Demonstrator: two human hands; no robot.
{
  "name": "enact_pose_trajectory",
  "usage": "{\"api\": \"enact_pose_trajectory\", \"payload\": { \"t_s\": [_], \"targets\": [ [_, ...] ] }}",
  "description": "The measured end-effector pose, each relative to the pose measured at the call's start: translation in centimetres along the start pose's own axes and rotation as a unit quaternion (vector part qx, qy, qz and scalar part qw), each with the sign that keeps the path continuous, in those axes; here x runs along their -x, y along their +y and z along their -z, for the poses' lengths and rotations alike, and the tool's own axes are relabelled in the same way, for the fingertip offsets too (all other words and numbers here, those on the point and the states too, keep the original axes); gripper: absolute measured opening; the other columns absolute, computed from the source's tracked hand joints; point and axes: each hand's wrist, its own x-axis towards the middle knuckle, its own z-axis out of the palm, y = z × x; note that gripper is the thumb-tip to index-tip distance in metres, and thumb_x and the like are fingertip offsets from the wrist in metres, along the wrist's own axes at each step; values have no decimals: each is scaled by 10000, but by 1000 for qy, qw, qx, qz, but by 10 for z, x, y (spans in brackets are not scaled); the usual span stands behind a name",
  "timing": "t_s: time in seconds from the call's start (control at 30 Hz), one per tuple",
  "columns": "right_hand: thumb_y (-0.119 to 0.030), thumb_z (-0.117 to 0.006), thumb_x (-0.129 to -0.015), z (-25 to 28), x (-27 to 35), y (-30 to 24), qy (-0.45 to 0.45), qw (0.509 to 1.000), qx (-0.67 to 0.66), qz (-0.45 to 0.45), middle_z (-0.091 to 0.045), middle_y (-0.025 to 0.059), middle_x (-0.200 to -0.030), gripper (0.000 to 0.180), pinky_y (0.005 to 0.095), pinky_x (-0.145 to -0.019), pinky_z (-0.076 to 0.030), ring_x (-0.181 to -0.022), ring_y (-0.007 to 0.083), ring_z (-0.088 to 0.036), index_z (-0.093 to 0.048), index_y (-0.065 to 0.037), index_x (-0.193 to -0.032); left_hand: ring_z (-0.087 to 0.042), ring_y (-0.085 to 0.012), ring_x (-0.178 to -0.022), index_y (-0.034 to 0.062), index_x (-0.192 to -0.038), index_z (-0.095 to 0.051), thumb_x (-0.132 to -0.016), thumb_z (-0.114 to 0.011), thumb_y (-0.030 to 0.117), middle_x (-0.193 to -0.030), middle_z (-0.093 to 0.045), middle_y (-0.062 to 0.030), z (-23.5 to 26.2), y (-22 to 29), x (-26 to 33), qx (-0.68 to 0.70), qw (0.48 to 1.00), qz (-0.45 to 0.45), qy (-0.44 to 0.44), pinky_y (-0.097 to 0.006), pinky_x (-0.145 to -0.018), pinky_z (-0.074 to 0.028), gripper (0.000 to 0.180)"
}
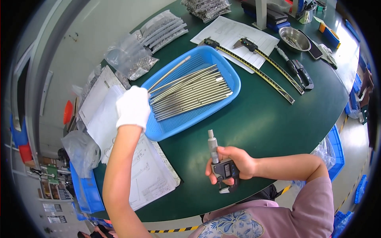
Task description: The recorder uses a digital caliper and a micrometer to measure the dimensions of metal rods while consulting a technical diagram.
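My left hand (134, 106), in a white glove, is closed at the left rim of a blue perforated plastic basket (186, 129). One metal rod (170, 74) slants up and to the right from its fingers, apart from the others; the exact grip is hidden by the glove. Several slim metal rods (192, 93) lie side by side in the basket. My bare right hand (238, 162) is wrapped around a digital micrometer (224, 169) over the near part of the table. The micrometer's thimble points away from me and its frame is toward me, with nothing visible between its jaws.
Two digital calipers (254, 71) lie on paper sheets and the green table (274, 131). Beyond them are another micrometer (295, 69) and a metal bowl (294, 39). Bags of small parts (162, 29) stand at the far left; drawings (152, 174) lie near my left forearm.
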Motion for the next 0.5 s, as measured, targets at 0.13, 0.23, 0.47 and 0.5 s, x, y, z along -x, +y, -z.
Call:
{"api": "enact_pose_trajectory", "payload": {
  "t_s": [0.13, 0.23, 0.47, 0.5],
  "targets": [
    [-533, -291, -860, 0, -2, 2, -1, 1000, 15, -1, -616, 98, -724, 591, 217, -391, -368, -372, 110, -438, -549, -3, -914, -630, -258, -729, 74, -746, -642, -768, -515, 118, -786, -605, -119, -38, 8, -45, -101, 994, -30, -22, -381, -631, -486, 135],
    [-549, -316, -845, 3, 0, 4, -13, 1000, 24, -4, -618, 116, -766, 609, 217, -414, -385, -402, 118, -468, -550, 6, -941, -628, -248, -692, 83, -720, -628, -743, -531, 100, -749, -595, -108, -51, 15, -55, -101, 993, -62, 9, -387, -596, -486, 102],
    [-509, -352, -843, 3, 2, 0, 3, 1000, -4, -10, -615, 108, -758, 552, 216, -419, -383, -409, 114, -463, -551, -2, -934, -590, -277, -702, 85, -753, -555, -726, -543, 156, -737, -552, -119, -29, 35, -22, 244, 922, -298, 35, -382, -609, -476, 77],
    [-492, -356, -846, 1, 1, -1, 12, 1000, -11, -13, -612, 89, -730, 517, 217, -405, -368, -397, 108, -441, -551, -17, -910, -594, -285, -710, 82, -750, -557, -719, -544, 154, -748, -563, -121, -31, 38, -13, 232, 921, -314, -10, -385, -611, -481, 80]
  ]
}}
